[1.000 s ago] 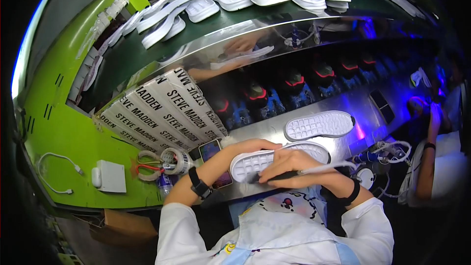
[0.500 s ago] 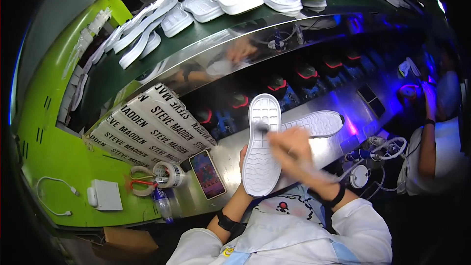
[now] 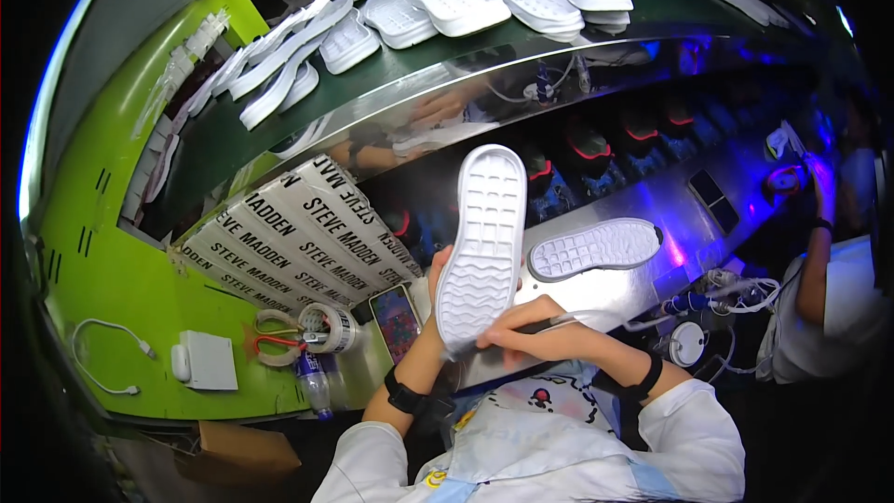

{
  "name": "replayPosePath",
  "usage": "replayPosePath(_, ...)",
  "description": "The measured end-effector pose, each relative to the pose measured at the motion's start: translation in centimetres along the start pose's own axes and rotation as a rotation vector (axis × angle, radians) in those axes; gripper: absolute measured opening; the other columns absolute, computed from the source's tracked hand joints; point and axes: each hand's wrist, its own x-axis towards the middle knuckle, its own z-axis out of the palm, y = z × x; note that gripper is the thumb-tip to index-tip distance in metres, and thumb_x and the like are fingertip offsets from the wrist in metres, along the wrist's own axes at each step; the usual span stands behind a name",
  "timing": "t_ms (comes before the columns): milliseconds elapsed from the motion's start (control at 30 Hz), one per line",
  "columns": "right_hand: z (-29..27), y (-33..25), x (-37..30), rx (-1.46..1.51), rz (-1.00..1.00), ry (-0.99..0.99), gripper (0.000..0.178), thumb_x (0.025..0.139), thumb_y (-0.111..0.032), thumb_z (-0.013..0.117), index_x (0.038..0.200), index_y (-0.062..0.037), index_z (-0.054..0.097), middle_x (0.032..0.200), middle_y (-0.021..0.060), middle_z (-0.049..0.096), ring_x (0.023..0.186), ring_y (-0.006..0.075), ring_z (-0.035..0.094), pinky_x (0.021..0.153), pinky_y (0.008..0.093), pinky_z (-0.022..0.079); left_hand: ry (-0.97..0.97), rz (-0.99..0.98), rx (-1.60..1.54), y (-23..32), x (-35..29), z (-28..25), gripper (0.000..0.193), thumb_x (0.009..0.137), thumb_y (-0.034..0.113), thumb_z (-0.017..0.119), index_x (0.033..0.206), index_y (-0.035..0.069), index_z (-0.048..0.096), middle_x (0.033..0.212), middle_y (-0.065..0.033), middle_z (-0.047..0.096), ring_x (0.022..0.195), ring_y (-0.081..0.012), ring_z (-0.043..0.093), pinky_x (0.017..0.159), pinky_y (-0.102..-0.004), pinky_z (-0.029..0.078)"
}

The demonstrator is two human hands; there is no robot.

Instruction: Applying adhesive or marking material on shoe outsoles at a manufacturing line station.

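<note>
The left hand [image 3: 436,281] cradles a white shoe sole [image 3: 482,242] from behind, fingers curled around both long edges, so its ridged face turns up above the metal bench [image 3: 596,293]; the right hand [image 3: 529,340] is closed in a pen-like pinch on a slim dark tool [image 3: 543,324], probably a brush, its blurred tip by the sole's near end; doing this well likely calls for left fingers clear of the edge being worked, a light, even stroke, and turning the sole rather than straining the wrist; a second sole [image 3: 596,250] lies just to the right; among containers, a clear bottle [image 3: 315,382] with a purple wrapper has contents too small to tell; the patterned carton [image 3: 307,233] and the brown box [image 3: 247,447] hide their insides.
</note>
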Motion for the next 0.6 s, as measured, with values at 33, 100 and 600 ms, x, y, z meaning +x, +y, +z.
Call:
replayPosePath(33, -0.5, 0.2, -0.1, 0.178, 0.081, 0.024, 0.021, 0.088, -0.020, 0.058, 0.093, -0.0017, 0.068, 0.068, 0.0055, 0.065, 0.058, 0.0085, 0.059, 0.055, 0.0211, 0.046, 0.041, -0.023, -0.014, -0.1, -0.2, 0.3, 0.071, 0.082, 0.041, 0.042, 0.139, 0.001, 0.028, 0.141, -0.0223, 0.030, 0.121, -0.0399, 0.041, 0.098, -0.0523, 0.039)
replayPosePath(100, -0.9, 0.0, 0.1, 0.203, -0.031, 0.136, 0.022, 0.088, -0.020, 0.058, 0.092, -0.0010, 0.067, 0.067, 0.0064, 0.065, 0.057, 0.0102, 0.059, 0.056, 0.0214, 0.047, 0.085, -0.046, -0.033, 0.2, -0.2, 1.2, 0.071, 0.081, 0.040, 0.042, 0.138, -0.001, 0.029, 0.139, -0.0237, 0.032, 0.120, -0.0412, 0.043, 0.099, -0.0515, 0.038)
replayPosePath(600, -2.6, -1.2, -1.4, -0.388, -0.476, -0.073, 0.011, 0.081, -0.006, 0.060, 0.088, 0.0000, 0.067, 0.088, 0.0110, 0.066, 0.077, 0.0188, 0.064, 0.070, 0.0277, 0.049, 0.370, -0.199, 0.863, 0.4, 0.7, 6.7, 0.022, 0.083, 0.019, 0.059, 0.095, 0.001, 0.063, 0.082, -0.0080, 0.066, 0.072, -0.0139, 0.064, 0.066, -0.0259, 0.053)
